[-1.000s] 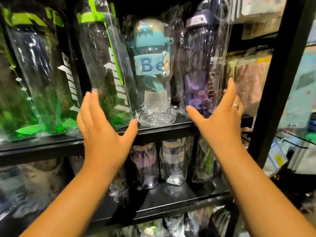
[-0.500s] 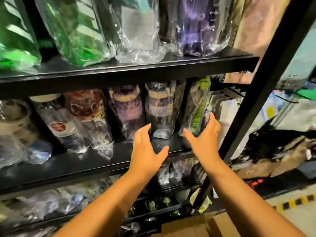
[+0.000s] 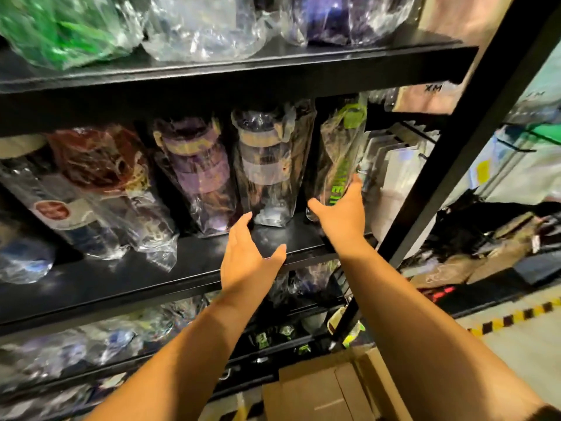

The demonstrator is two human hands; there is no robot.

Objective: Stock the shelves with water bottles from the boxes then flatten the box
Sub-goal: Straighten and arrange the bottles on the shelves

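Head view: left hand and right hand spread before shelved bottles.

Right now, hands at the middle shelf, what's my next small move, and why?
Probably bring both hands inward to nudge the two bottles together: the open left hand hovers by the clear bottle, the right hand touches the green-lettered bottle.

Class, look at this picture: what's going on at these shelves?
A person reaches both bare hands to the middle shelf of a black rack. The right hand is open at the wrapped bottle with green lettering, no grip closed yet. The left hand hovers open before the neighbouring clear bottle, holding nothing. A cardboard box sits below.
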